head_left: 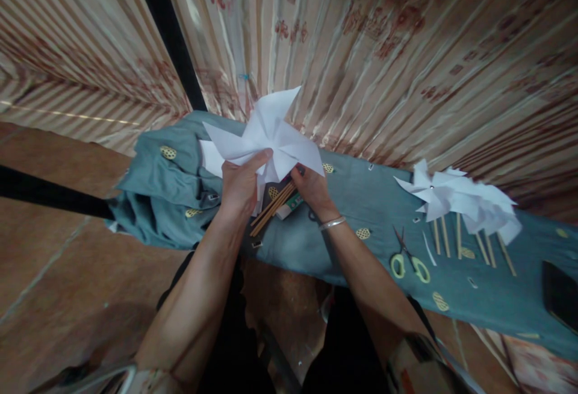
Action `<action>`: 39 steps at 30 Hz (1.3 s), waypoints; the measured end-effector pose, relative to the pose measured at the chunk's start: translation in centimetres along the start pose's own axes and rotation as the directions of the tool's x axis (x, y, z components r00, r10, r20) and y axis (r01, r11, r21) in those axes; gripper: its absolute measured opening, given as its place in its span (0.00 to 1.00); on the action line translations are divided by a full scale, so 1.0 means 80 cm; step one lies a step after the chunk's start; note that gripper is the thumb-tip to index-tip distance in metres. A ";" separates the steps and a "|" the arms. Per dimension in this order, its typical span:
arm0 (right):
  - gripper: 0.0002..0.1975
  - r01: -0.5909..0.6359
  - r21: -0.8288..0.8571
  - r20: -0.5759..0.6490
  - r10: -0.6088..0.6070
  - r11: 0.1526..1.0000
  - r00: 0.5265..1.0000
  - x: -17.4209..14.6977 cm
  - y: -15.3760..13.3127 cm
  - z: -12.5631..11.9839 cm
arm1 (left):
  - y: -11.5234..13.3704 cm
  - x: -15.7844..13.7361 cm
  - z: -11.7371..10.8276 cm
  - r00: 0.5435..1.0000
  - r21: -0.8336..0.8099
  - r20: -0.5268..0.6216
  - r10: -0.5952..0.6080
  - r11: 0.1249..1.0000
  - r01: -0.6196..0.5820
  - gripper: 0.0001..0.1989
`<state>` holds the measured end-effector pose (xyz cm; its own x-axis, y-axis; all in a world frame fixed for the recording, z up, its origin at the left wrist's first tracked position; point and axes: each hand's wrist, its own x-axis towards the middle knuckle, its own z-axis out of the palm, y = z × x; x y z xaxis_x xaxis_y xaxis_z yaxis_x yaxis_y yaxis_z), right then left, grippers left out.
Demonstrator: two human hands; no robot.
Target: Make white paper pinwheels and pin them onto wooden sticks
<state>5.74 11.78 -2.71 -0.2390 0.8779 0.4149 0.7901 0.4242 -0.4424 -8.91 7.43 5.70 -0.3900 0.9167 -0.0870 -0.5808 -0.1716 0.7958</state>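
Forearms (194, 297) reach forward from the near edge, and the two hands meet close together at a white paper pinwheel (275, 132), which lies between them and fans out just beyond their fingers. The left hand (241, 186) is clamped on it, thumb pressed flat near the centre where the folds gather; its other fingers are hidden behind the paper. The right hand (313, 189) is curled at the lower right of the pinwheel, just under a blade, with the fingertips mostly out of sight, so I cannot tell whether it grips paper or something small. That thumb looks well placed: gathered points tend to spring apart, so firm pressure over the very middle should serve best, while a light touch on the blades would spare them creases. Fingers behind the paper ought to back the same spot, giving both sides even support. Below and between the hands lie loose sticks (273, 208) beside a green and white box (291, 204); lifting the wrists a little would avoid brushing them. Well to the right of the right hand, scissors (409, 255) rest on the cloth (311, 246), with pinwheels on sticks (456, 192) beyond them.
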 end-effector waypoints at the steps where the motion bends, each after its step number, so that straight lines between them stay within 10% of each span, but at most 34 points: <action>1: 0.13 -0.042 0.008 -0.060 0.042 0.999 0.997 -0.002 -0.002 -0.005 | 0.000 0.000 -0.001 1.000 -0.015 0.003 0.003 1.000 -0.003 0.20; 16: 0.10 -0.118 -0.215 -0.020 0.116 0.969 0.993 -0.173 0.050 -0.121 | -0.037 -0.034 0.007 0.973 0.146 0.155 -0.173 0.978 0.150 0.15; 39: 0.09 -0.239 0.032 -0.039 0.240 0.971 0.970 -0.186 0.038 -0.117 | -0.073 -0.063 0.020 0.962 0.379 0.197 -0.190 0.920 0.105 0.13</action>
<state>17.00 -2.09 -2.77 -0.0201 0.9447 0.3272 0.8057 0.2091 -0.5542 -2.42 4.36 2.43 -0.1237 0.9854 -0.1171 -0.3044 0.0746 0.9496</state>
